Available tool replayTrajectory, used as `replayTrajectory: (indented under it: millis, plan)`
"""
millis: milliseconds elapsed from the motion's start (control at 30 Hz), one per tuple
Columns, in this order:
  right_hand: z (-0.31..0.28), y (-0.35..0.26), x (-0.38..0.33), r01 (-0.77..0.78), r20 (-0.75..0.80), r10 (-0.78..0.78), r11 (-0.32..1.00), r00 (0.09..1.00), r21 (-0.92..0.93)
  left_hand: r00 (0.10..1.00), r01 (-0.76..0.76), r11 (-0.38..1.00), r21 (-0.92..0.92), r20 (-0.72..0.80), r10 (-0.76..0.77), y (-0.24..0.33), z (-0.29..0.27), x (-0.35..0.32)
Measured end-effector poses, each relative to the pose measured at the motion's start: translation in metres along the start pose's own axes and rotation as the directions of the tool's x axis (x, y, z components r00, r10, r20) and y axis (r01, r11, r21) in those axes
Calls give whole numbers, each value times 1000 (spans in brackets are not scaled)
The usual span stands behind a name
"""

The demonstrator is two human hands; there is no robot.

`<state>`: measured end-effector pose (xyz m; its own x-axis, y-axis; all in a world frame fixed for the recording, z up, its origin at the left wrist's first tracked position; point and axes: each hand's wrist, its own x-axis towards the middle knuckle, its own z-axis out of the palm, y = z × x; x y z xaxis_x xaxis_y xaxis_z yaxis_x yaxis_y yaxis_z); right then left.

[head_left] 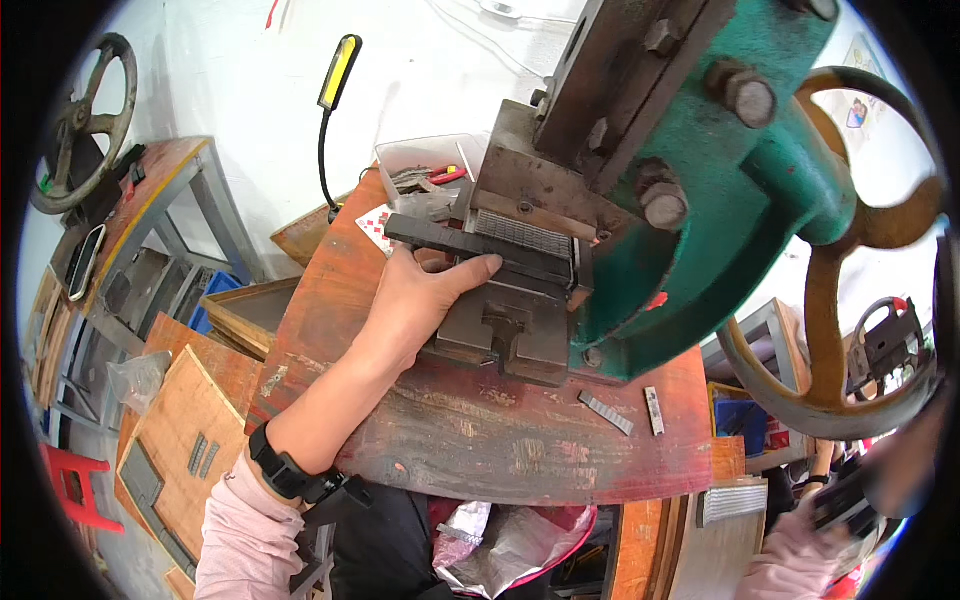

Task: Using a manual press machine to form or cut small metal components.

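My left hand (425, 295) is closed on a dark metal bar (440, 236) at the front of a green hand press (760, 185). The thumb lies along the bar's near side; the fingers are hidden beneath it. Behind the bar, a ridged metal block (525, 238) sits under the press head. In front is a slotted steel base (500, 335). My right hand (900, 475), smeared at the far right, is beside the rim of the press's large handwheel (825, 330). Its fingers cannot be made out.
Two small metal strips (605, 412) (654, 410) lie on the worn wooden bench (460, 440). A clear plastic box (425, 155) with red pliers stands at the back, near a yellow-black lamp (340, 75). At left is a wooden board (190, 430) with dark strips; a ridged block (733, 503) lies lower right.
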<state>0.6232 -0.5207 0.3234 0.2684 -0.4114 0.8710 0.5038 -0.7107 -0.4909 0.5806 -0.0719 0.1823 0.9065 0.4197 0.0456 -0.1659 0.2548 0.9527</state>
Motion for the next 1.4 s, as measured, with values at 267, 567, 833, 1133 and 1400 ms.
replayTrajectory:
  millis: [267, 567, 833, 1133, 1400]
  plan:
    - [38, -15, -88, 97, 21, -99, 993, 995, 74, 992, -119, 990, 78, -29, 121, -3, 0, -3]
    - [10, 4, -9, -73, 26, 70, 987, 997, 145, 1000, -13, 1000, 17, -15, 14, 1, 1, 0]
    - [92, -36, -137, -43, -270, 157, 922, 950, 386, 990, -139, 982, 124, -17, 142, -9, -2, -2]
    - [11, -81, 68, -131, 431, 86, 989, 898, 75, 918, -266, 863, 430, -159, 362, -7, -2, 3]
    - [62, -120, 157, 144, 568, 2, 967, 823, -211, 773, -522, 209, 827, 355, 525, 33, -31, -24]
